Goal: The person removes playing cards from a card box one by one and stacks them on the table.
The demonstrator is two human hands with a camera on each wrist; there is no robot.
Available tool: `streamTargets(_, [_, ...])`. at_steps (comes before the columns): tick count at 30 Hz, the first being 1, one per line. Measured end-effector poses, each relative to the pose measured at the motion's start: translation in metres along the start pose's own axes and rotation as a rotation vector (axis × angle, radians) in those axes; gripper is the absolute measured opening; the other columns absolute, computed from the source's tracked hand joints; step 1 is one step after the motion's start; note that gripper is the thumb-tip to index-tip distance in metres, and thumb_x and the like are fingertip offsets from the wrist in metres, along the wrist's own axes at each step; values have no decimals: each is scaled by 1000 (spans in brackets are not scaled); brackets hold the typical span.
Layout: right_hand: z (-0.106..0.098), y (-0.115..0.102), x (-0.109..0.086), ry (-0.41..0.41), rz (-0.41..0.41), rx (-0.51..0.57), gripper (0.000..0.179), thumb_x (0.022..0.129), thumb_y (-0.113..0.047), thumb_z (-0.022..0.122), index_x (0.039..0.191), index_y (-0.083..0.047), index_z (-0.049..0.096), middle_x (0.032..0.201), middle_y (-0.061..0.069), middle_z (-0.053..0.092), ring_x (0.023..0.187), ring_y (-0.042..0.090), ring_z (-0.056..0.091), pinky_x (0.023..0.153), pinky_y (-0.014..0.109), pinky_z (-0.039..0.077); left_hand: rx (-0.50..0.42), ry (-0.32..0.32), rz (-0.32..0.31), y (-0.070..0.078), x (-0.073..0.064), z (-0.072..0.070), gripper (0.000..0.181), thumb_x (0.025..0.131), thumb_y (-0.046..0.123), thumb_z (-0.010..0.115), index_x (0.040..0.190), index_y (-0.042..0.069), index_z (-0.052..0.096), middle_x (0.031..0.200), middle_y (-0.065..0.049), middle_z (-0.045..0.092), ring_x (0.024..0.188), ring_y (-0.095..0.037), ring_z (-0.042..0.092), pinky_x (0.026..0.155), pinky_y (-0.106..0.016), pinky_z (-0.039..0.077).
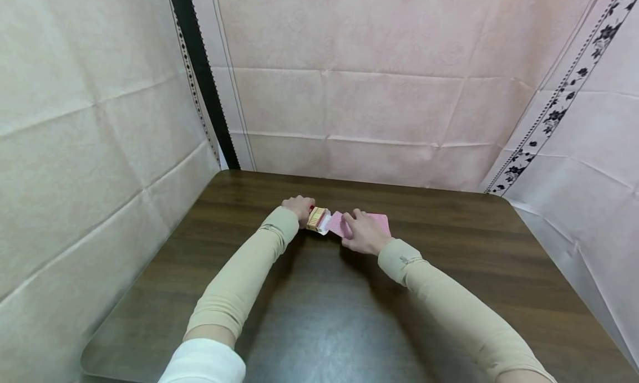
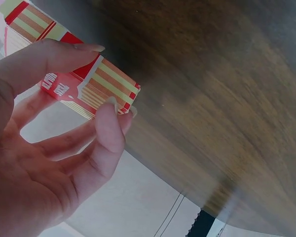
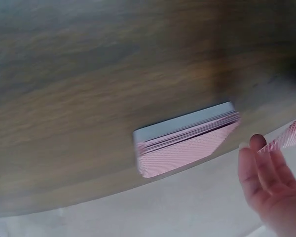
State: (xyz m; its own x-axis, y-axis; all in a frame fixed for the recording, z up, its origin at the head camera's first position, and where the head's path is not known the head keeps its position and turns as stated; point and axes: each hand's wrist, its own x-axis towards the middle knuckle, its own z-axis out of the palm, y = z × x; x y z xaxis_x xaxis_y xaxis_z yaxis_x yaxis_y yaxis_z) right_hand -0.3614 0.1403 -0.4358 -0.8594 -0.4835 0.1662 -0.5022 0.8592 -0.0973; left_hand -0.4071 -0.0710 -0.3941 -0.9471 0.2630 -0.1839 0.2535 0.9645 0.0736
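Note:
In the head view my left hand (image 1: 298, 208) grips a small red and yellow striped card box (image 1: 317, 219) near the table's far side. Its thumb and fingertips pinch the box's sides in the left wrist view, where red panels with white lettering (image 2: 62, 90) show. My right hand (image 1: 366, 233) pinches pink-patterned playing cards (image 1: 337, 224) at the open, white-flapped end of the box. How many cards it holds is hidden. A deck of the same pink-backed cards (image 3: 187, 148) lies on the table beside the right hand, its layers slightly uneven.
The dark wood table (image 1: 319, 327) has rounded corners, and its far edge runs just beyond the hands. Pale cloth walls (image 1: 379, 95) hang behind it and at both sides. A black strip (image 1: 204, 72) stands at the far left corner.

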Motion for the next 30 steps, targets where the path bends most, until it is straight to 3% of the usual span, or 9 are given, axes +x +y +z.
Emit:
streamTargets(7, [4,17,-7,69,195,-86,62,86,-48,64,129,-6,49,112,21,55,104,37,54,89,52,43,-17,-37,-25,-4,4,3,47,78,8,69,122,16,56,121,-13,60,101,-28,57,84,-46,49])
streamTargets(12, [6,27,-9,119,345,-93,58,85,-49,64,120,-5,52,106,23,58,100,40,56,82,52,43,-12,-22,-24,-7,9,6,46,76,9,68,120,15,56,118,-13,61,100,-29,59,81,-46,49])
streamTargets(17, [5,34,-12,94,454,-138,60,87,-49,60,120,0,51,106,26,58,100,42,56,81,54,43,-8,-35,-32,-6,8,5,46,80,10,67,124,17,55,125,-12,60,107,-30,57,87,-47,48])
streamTargets(23, [4,37,-14,11,517,-150,60,89,-48,56,122,2,51,113,30,58,104,45,55,85,58,42,-4,-24,-12,-3,4,2,43,82,10,67,123,17,56,122,-12,60,104,-27,56,86,-46,48])
streamTargets(30, [6,36,-12,-7,523,-137,62,90,-52,54,121,2,51,113,30,58,104,46,56,84,58,42,-2,-15,6,0,-9,-3,46,83,9,65,127,16,54,125,-12,59,108,-28,56,90,-46,47])
